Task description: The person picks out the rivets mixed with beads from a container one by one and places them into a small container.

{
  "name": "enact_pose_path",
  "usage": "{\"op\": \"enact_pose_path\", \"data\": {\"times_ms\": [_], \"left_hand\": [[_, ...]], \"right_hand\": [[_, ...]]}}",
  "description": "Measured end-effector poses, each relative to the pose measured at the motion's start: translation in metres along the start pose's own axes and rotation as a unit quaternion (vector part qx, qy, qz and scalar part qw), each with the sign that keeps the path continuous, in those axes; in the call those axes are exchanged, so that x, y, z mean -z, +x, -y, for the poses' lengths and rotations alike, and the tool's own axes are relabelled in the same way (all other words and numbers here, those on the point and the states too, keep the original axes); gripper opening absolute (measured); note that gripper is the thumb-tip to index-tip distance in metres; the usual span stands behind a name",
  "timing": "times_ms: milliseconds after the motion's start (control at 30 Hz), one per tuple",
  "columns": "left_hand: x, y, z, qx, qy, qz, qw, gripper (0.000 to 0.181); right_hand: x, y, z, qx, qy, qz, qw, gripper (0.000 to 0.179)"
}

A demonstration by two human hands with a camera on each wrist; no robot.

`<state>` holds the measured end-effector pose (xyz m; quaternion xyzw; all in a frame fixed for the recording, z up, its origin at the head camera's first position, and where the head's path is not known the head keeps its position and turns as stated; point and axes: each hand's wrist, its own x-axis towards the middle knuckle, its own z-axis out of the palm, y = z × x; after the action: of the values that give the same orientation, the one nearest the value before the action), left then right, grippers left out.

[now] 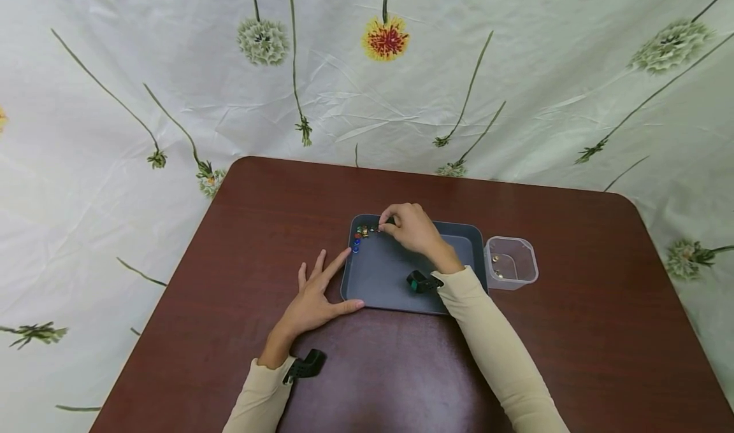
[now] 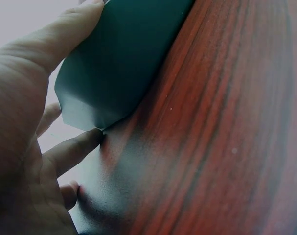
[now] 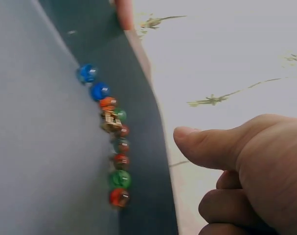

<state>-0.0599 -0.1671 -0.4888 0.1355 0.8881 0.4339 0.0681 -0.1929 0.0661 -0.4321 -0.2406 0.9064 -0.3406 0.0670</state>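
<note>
Small glassy beads (image 3: pixel 120 178) in blue, red and green form a row along one edge of the grey tray (image 1: pixel 395 274), with a shiny gold piece (image 3: pixel 110 121) among them. My right hand (image 1: pixel 414 230) reaches over the tray, thumb and curled fingers close to the row's right end in the head view. Nothing shows at the thumb tip (image 3: pixel 187 133) in the right wrist view. Fingers spread, my left hand (image 1: pixel 312 302) rests at the tray's left side, its index fingertip and thumb at the rim.
Just right of the tray stands a clear plastic box (image 1: pixel 512 264) holding a few small gold-coloured pieces. Tray and box are on a dark red-brown wooden table (image 1: pixel 579 331). A pale cloth (image 1: pixel 172 32) with flower prints lies beyond the table's far edge.
</note>
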Motion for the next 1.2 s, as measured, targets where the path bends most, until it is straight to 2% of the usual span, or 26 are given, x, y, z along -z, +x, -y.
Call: {"op": "enact_pose_path", "data": {"times_ms": [267,467,900,1200], "left_hand": [[0.000,-0.001,0.001,0.002,0.000,0.001,1.0000,0.099],[0.000,-0.001,0.001,0.011,0.005,0.003,0.9999,0.099],[0.001,-0.001,0.000,0.009,-0.002,-0.001,1.0000,0.099],[0.001,-0.001,0.000,0.002,-0.002,0.000,1.0000,0.099]], "right_hand": [[0.017,-0.015,0.000,-0.015,0.021,-0.031,0.9992,0.009],[0.029,-0.031,-0.005,-0.012,0.035,-0.068,0.9970,0.008],[0.063,-0.066,-0.021,-0.024,0.008,-0.124,0.9920,0.010],[0.076,-0.087,-0.033,-0.033,-0.004,-0.152,0.9879,0.009]]}}
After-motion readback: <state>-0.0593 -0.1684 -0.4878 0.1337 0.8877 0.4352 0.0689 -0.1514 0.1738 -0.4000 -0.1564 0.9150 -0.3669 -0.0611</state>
